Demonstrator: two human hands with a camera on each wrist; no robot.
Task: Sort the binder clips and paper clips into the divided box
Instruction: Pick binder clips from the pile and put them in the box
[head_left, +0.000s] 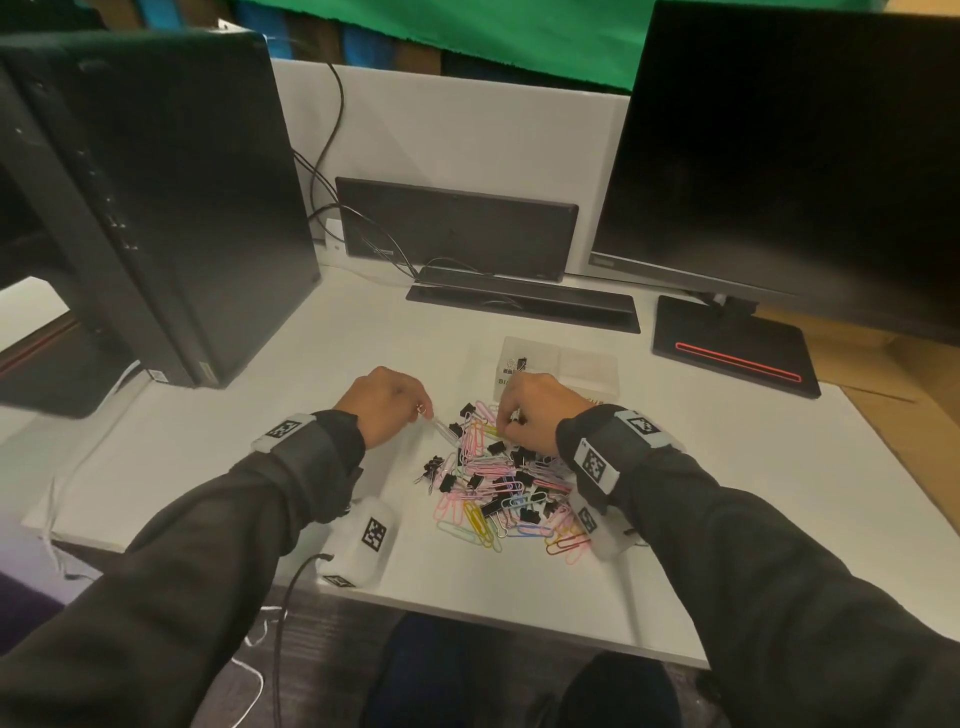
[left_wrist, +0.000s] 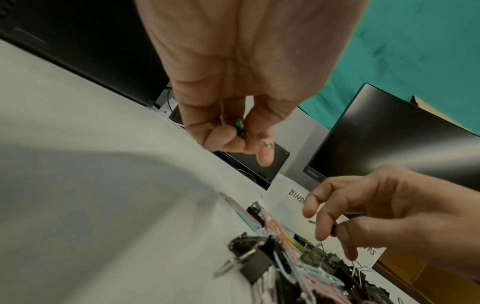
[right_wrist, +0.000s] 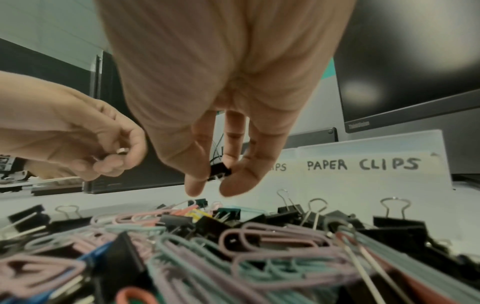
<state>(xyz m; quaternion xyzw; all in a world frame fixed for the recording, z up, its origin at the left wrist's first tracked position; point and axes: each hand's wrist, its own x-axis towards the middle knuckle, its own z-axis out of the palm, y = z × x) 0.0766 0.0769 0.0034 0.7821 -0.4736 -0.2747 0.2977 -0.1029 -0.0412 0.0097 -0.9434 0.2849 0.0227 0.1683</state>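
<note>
A mixed pile of coloured paper clips and black binder clips (head_left: 498, 483) lies on the white desk (head_left: 260, 441), and fills the foreground of the right wrist view (right_wrist: 233, 236). Behind it stands the clear divided box (head_left: 582, 369), labelled "PAPER CLIPS" (right_wrist: 363, 164); a few binder clips (head_left: 514, 364) sit in its left compartment. My right hand (right_wrist: 210, 185) pinches a small black binder clip (right_wrist: 219, 171) just above the pile's far edge. My left hand (head_left: 425, 411), at the pile's left edge, has its fingers curled and pinches a pale paper clip (head_left: 441, 428) that trails toward the pile.
A black computer tower (head_left: 156, 208) stands at the left. A monitor (head_left: 779, 156) on a stand base (head_left: 732, 348) is at the right. A small black screen (head_left: 457, 228) and a cable tray (head_left: 519, 304) stand behind the box. The desk's front edge (head_left: 467, 608) is near me.
</note>
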